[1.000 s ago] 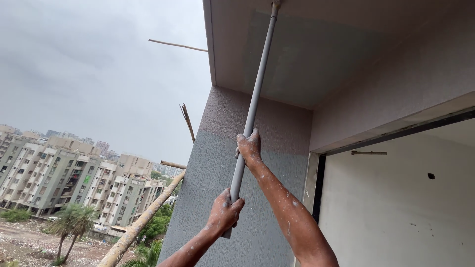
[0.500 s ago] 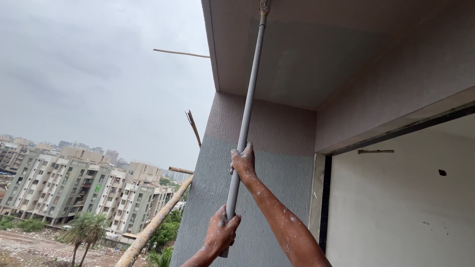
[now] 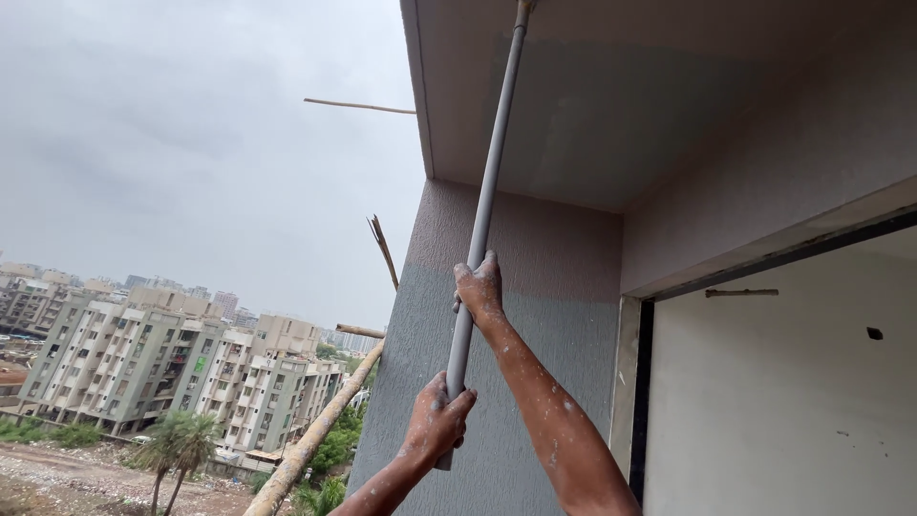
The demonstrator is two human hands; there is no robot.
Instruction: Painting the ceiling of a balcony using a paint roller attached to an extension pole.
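grey ceiling (image 3: 611, 105) overhead, both hands gripping pole (image 3: 487, 191), right hand (image 3: 480, 287) above left hand (image 3: 437, 425)

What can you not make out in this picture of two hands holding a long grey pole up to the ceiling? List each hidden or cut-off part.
- Head view: the top of the grey pole runs off the upper edge, so whatever it carries is unseen.
- The right hand and left hand wrap the pole, hiding their palms.
- Both arms are cut off by the bottom edge.
- The far apartment blocks are too small for detail.
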